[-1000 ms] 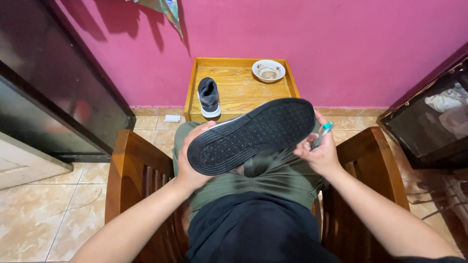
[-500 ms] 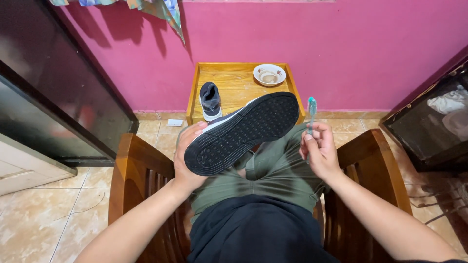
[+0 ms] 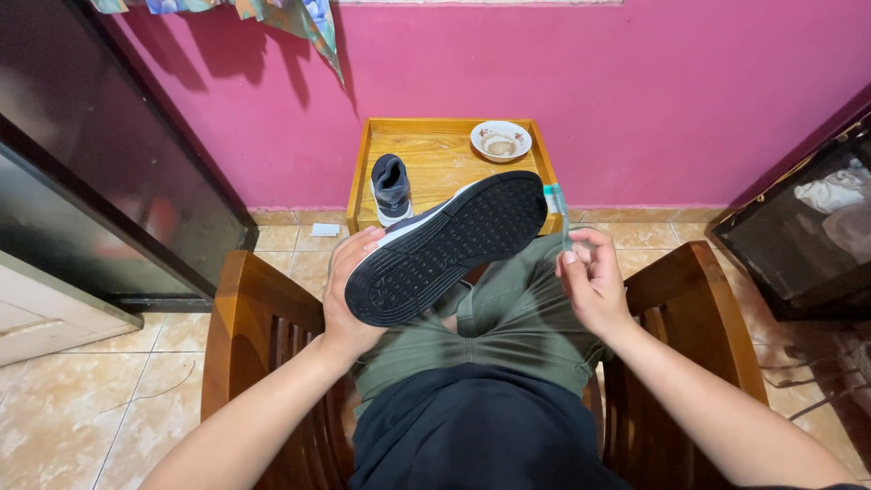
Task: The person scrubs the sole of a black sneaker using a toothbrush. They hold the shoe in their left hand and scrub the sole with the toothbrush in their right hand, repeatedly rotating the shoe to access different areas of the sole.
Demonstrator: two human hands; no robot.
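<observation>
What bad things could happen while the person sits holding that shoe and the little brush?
The shoe is gripped by the left hand at one end only, so it might tip or slip onto the lap. The right hand pinches the thin toothbrush with just its fingers, so it could drop to the tiled floor. Dirt from the black sole might also land on the green trousers.

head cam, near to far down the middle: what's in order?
Dark shirt → green trousers → black-soled shoe in the left hand → second shoe on the wooden tray table → small bowl → pink wall.
</observation>
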